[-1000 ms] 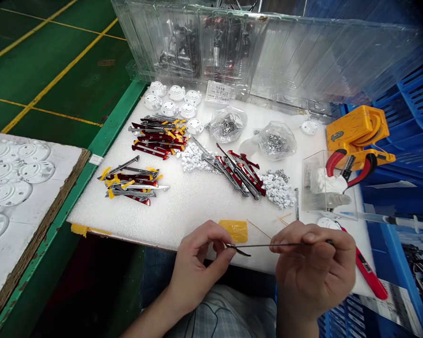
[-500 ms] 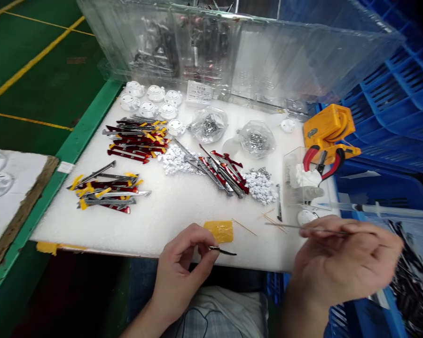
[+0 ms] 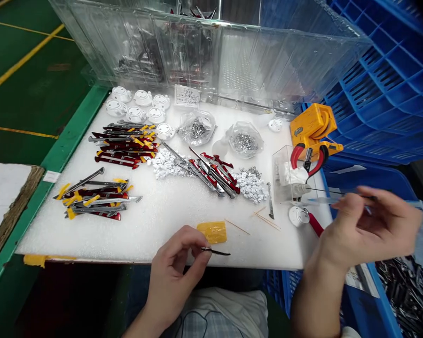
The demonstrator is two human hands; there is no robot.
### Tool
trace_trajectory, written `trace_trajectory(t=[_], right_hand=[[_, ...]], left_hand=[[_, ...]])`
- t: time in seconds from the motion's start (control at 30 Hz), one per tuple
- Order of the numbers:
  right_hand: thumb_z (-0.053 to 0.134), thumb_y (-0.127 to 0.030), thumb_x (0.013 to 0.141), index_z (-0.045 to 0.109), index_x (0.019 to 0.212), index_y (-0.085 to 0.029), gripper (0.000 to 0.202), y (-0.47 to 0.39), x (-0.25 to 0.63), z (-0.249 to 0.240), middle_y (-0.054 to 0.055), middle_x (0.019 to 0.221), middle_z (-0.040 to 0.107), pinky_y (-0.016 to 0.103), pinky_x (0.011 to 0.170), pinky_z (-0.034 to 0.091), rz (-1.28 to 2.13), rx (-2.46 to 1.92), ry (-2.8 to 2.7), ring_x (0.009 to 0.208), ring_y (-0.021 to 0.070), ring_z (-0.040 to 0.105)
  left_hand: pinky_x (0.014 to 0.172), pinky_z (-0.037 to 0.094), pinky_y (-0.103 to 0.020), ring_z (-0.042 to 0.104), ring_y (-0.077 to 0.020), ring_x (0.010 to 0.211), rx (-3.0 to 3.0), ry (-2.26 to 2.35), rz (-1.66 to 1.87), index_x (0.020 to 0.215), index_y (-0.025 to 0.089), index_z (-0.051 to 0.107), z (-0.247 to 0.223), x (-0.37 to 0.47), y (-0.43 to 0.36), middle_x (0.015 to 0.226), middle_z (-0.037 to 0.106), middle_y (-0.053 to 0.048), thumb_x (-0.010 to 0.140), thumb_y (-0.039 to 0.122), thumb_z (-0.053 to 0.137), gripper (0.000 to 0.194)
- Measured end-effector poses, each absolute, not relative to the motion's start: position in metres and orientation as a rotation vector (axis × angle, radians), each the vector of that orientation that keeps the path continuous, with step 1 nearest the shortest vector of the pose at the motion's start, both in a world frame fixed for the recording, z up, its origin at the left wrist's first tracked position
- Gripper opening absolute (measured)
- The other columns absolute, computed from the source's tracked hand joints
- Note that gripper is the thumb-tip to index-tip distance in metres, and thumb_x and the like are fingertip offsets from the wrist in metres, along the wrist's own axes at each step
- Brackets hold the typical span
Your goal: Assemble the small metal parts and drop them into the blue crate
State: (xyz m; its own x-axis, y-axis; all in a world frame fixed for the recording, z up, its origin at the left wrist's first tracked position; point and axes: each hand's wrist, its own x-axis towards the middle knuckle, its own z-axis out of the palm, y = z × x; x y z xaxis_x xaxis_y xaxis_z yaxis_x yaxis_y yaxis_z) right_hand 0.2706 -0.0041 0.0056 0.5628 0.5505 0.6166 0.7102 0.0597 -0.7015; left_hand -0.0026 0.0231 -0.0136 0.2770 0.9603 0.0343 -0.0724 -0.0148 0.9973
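Observation:
My left hand [image 3: 183, 267] pinches a small dark strip [image 3: 218, 252] over the front edge of the white foam board [image 3: 155, 234], just below a yellow tape piece [image 3: 212, 232]. On the right, my right hand [image 3: 373, 227] is closed round a thin metal tool [image 3: 326, 190], whose tip points left toward the small clear box [image 3: 282, 173]. Close to that hand lies a syringe [image 3: 320, 200]. Thin wooden sticks [image 3: 267, 220] rest between the hands. Red and silver strips [image 3: 215, 173] lie behind them, beside white bits [image 3: 252, 185].
Red-handled pliers [image 3: 308, 159] stand in front of a yellow tape dispenser [image 3: 313, 126]. Bags of small metal parts [image 3: 246, 141] and round white pieces [image 3: 136, 114] sit farther back, before a tall clear divided bin [image 3: 239, 61]. Blue crates [image 3: 391, 94] stand at the right.
My right hand has moved right and slightly up with the tool, whose tip has gone from above the sticks to near the clear box. The whole view has shifted slightly.

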Motion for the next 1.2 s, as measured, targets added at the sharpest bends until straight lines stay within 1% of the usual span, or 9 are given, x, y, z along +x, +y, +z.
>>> trace_trajectory(t=[0.13,0.23,0.3,0.4,0.5,0.6,0.73,0.9,1.2], right_hand=[[0.075,-0.039,0.097,0.075,0.11,-0.024,0.019,-0.016,0.254,0.008,0.006,0.09,0.067,0.043,0.062,0.057,-0.128,-1.539,-1.204,0.081,0.0292,0.072],[0.072,-0.027,0.1,0.077,0.106,-0.024,0.009,-0.026,0.234,0.007,0.005,0.085,0.067,0.041,0.065,0.052,-0.191,-1.442,-1.255,0.076,0.0252,0.067],[0.067,-0.021,0.102,0.078,0.105,-0.023,0.011,-0.029,0.217,0.004,0.005,0.083,0.067,0.04,0.067,0.049,-0.161,-1.386,-1.348,0.075,0.0228,0.063],[0.067,-0.02,0.101,0.076,0.112,-0.019,0.014,-0.03,0.191,0.001,0.007,0.091,0.071,0.04,0.069,0.053,0.113,-1.321,-1.6,0.082,0.0227,0.066],[0.068,-0.011,0.098,0.073,0.113,-0.019,0.018,-0.027,0.174,0.0,0.005,0.09,0.073,0.035,0.068,0.056,0.295,-1.271,-1.699,0.08,0.019,0.068],[0.066,-0.005,0.097,0.071,0.108,-0.02,0.019,-0.026,0.168,-0.001,0.001,0.086,0.072,0.032,0.067,0.054,0.313,-1.265,-1.704,0.076,0.0151,0.066],[0.067,-0.005,0.096,0.071,0.107,-0.019,0.018,-0.03,0.167,-0.004,0.001,0.086,0.07,0.032,0.069,0.053,0.35,-1.262,-1.679,0.076,0.0141,0.064],[0.068,-0.005,0.095,0.072,0.107,-0.02,0.02,-0.036,0.168,-0.007,0.002,0.085,0.069,0.033,0.066,0.051,0.413,-1.259,-1.621,0.075,0.0162,0.062],[0.071,-0.002,0.092,0.073,0.111,-0.019,0.026,-0.038,0.171,-0.009,0.003,0.087,0.07,0.036,0.067,0.052,0.418,-1.238,-1.615,0.075,0.0181,0.063]], left_hand=[[0.066,0.056,-0.011,0.065,-0.0094,0.068,1.197,0.961,1.069,0.08,0.023,0.076,-0.008,-0.001,0.023,0.074,0.07,0.003,0.085,0.006,0.075,0.018],[0.065,0.055,-0.013,0.064,-0.01,0.069,1.1,0.945,1.098,0.081,0.023,0.076,-0.007,0.001,0.02,0.076,0.071,0.002,0.087,0.01,0.079,0.015],[0.058,0.05,-0.013,0.057,-0.0086,0.062,1.05,0.911,1.113,0.082,0.024,0.077,-0.005,0.004,0.018,0.077,0.071,0.002,0.091,0.016,0.082,0.013],[0.049,0.041,-0.014,0.048,-0.0079,0.057,1.001,0.868,1.115,0.084,0.024,0.077,-0.001,0.008,0.017,0.078,0.072,0.001,0.095,0.031,0.085,0.016],[0.049,0.042,-0.015,0.054,-0.01,0.062,0.984,0.848,1.127,0.083,0.023,0.076,0.002,0.01,0.016,0.076,0.07,0.0,0.095,0.041,0.086,0.024],[0.055,0.048,-0.016,0.06,-0.0122,0.067,0.998,0.839,1.143,0.082,0.022,0.075,0.003,0.008,0.015,0.075,0.069,-0.001,0.095,0.04,0.086,0.024],[0.066,0.054,-0.019,0.064,-0.0142,0.073,1.087,0.833,1.174,0.085,0.021,0.075,0.0,0.005,0.013,0.077,0.071,-0.003,0.099,0.037,0.082,0.022],[0.067,0.053,-0.021,0.064,-0.0146,0.075,1.219,0.791,1.191,0.09,0.022,0.073,-0.001,0.005,0.014,0.083,0.073,-0.003,0.103,0.033,0.077,0.018],[0.067,0.052,-0.025,0.064,-0.0155,0.074,1.262,0.794,1.156,0.09,0.022,0.072,0.002,0.003,0.014,0.082,0.071,-0.003,0.104,0.034,0.074,0.019]])
